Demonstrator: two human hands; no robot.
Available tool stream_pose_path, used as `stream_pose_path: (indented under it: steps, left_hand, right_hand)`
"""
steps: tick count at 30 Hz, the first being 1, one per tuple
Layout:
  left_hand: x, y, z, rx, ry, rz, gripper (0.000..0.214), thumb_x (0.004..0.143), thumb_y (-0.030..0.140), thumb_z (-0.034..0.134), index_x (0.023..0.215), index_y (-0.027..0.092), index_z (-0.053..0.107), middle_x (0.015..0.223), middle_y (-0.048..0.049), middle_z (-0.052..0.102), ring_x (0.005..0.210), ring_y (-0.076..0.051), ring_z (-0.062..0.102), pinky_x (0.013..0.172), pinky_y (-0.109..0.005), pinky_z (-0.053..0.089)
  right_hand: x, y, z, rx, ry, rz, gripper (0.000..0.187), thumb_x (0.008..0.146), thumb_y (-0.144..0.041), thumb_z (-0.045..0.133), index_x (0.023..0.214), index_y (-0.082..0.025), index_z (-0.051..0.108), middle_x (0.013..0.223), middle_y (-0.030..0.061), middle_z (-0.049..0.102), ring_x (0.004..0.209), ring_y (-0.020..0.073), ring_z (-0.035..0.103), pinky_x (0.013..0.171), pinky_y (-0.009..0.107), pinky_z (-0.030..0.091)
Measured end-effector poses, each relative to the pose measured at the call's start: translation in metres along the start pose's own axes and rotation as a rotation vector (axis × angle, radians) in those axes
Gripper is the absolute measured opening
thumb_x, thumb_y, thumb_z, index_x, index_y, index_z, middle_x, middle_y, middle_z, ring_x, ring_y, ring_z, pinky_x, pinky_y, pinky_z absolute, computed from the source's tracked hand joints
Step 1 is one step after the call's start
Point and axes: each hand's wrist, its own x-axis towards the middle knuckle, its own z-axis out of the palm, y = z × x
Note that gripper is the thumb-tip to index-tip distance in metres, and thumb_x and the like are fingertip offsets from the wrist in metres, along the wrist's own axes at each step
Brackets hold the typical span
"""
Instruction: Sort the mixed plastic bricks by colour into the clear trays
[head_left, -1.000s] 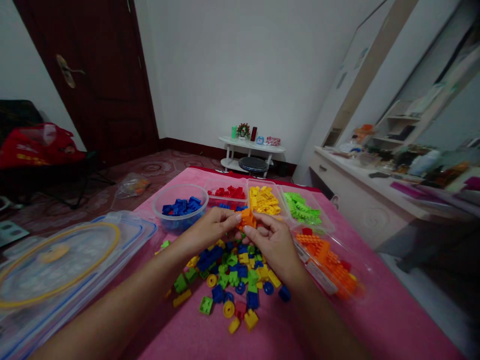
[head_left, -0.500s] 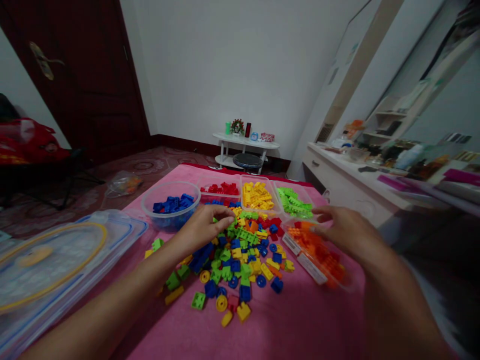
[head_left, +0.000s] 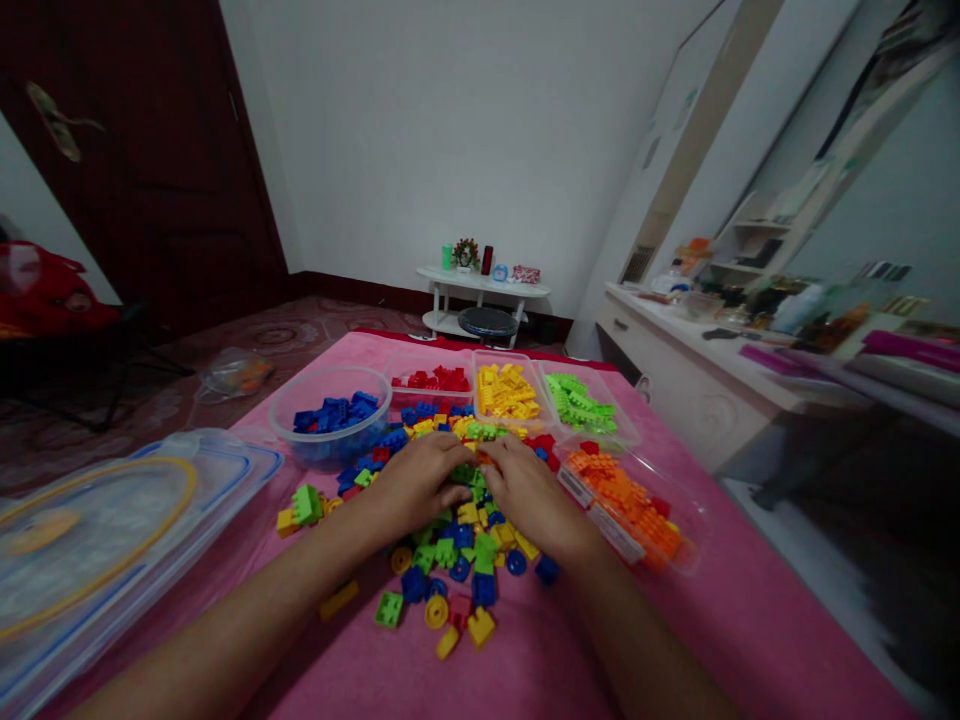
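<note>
A loose pile of toy building bricks [head_left: 465,535] in blue, green, yellow, red and orange lies on the pink cloth. Over its left part rests my left hand [head_left: 420,478], palm down, thumb apart from the fingers and nothing visible in them. My right hand [head_left: 529,490] reaches into the pile from the right, fingers bent around an orange brick [head_left: 487,457] that shows at the fingertips. Both hands' fingertips nearly meet. Right of the pile, a clear box [head_left: 694,555] holds orange bricks [head_left: 615,490] and a few red and yellow ones.
Behind the pile stand a round tub [head_left: 281,425] of blue bricks and clear boxes of red bricks [head_left: 442,379], yellow bricks [head_left: 506,390] and green bricks [head_left: 577,402]. A large clear lid [head_left: 225,480] lies at left. A white dresser [head_left: 675,350] stands at right.
My right hand has moved left from above the orange-brick box into the pile, beside my left hand. My left hand has come slightly lower and nearer. The view has shifted a little.
</note>
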Motion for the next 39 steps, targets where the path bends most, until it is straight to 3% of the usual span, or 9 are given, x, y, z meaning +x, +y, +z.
stream_pose_path:
  steps: [5,9,11,15,18,22,29,35,39]
  left_hand:
    - [0.001,-0.005,-0.003,-0.005,0.02,-0.124,0.018,0.076,0.014,0.055,0.091,0.019,0.064,0.092,-0.0059,0.066,0.092,-0.021,0.059,0.082,-0.03,0.045]
    - [-0.002,-0.008,-0.006,-0.002,0.001,-0.148,0.021,0.073,0.011,0.054,0.088,0.02,0.065,0.088,-0.0043,0.067,0.087,-0.02,0.061,0.077,-0.029,0.045]
    - [-0.003,-0.009,-0.007,0.004,0.005,-0.151,0.021,0.072,0.01,0.053,0.087,0.02,0.065,0.088,-0.0045,0.068,0.087,-0.021,0.061,0.077,-0.029,0.044]
    - [-0.002,-0.009,-0.007,0.006,-0.006,-0.163,0.02,0.073,0.011,0.052,0.086,0.019,0.066,0.089,-0.006,0.068,0.088,-0.021,0.061,0.077,-0.029,0.045]
    - [-0.001,-0.01,-0.005,0.002,-0.002,-0.159,0.021,0.074,0.012,0.052,0.087,0.019,0.066,0.089,-0.0063,0.068,0.088,-0.021,0.061,0.079,-0.03,0.045]
    - [0.0,-0.01,-0.003,-0.002,0.003,-0.156,0.02,0.073,0.011,0.052,0.087,0.018,0.066,0.089,-0.0065,0.067,0.089,-0.021,0.06,0.079,-0.03,0.045]
    - [-0.002,-0.012,-0.002,-0.013,0.008,-0.152,0.02,0.073,0.01,0.053,0.087,0.018,0.065,0.089,-0.0064,0.067,0.09,-0.021,0.059,0.08,-0.03,0.045]
    - [-0.001,-0.013,0.0,-0.019,0.009,-0.146,0.022,0.073,0.01,0.053,0.088,0.018,0.067,0.088,-0.0067,0.067,0.09,-0.022,0.06,0.082,-0.032,0.045]
    - [-0.001,-0.008,-0.004,-0.106,0.092,-0.093,0.032,0.076,0.009,0.051,0.102,0.018,0.067,0.106,-0.0091,0.064,0.102,-0.023,0.057,0.09,-0.035,0.044]
  right_hand:
    - [-0.001,0.002,-0.01,0.153,-0.056,-0.01,0.02,0.081,-0.027,0.06,0.097,-0.018,0.068,0.095,0.0047,0.066,0.091,0.0175,0.06,0.078,0.027,0.043]
    - [0.0,0.009,-0.025,0.236,-0.166,-0.042,0.024,0.075,-0.032,0.066,0.096,-0.022,0.07,0.092,0.0019,0.069,0.084,0.0167,0.062,0.071,0.025,0.044]
    - [-0.001,0.017,-0.042,0.156,-0.113,-0.028,0.02,0.076,-0.031,0.064,0.092,-0.022,0.072,0.091,0.0029,0.07,0.084,0.0175,0.062,0.07,0.026,0.044]
    - [-0.004,0.045,-0.087,-0.19,0.118,0.254,0.02,0.078,-0.024,0.055,0.087,-0.023,0.073,0.086,0.0056,0.072,0.075,0.0194,0.064,0.062,0.027,0.042]
    - [-0.009,0.069,-0.104,-0.375,0.119,0.474,0.024,0.079,-0.03,0.053,0.091,-0.026,0.073,0.09,0.008,0.072,0.077,0.0239,0.065,0.059,0.029,0.04]
    - [-0.011,0.084,-0.096,-0.402,-0.009,0.542,0.029,0.08,-0.03,0.051,0.099,-0.03,0.072,0.098,0.0098,0.071,0.088,0.0285,0.065,0.063,0.034,0.043]
    - [-0.005,0.081,-0.075,-0.444,-0.177,0.605,0.035,0.083,-0.026,0.045,0.109,-0.029,0.068,0.113,0.0099,0.067,0.104,0.0297,0.061,0.073,0.037,0.045]
    - [-0.001,0.078,-0.079,-0.488,-0.151,0.683,0.028,0.082,-0.029,0.044,0.096,-0.024,0.068,0.103,0.0107,0.068,0.095,0.028,0.062,0.065,0.032,0.042]
    - [-0.004,0.061,-0.092,-0.461,-0.077,0.6,0.023,0.081,-0.029,0.046,0.085,-0.022,0.067,0.09,0.0087,0.069,0.082,0.0236,0.063,0.057,0.028,0.035]
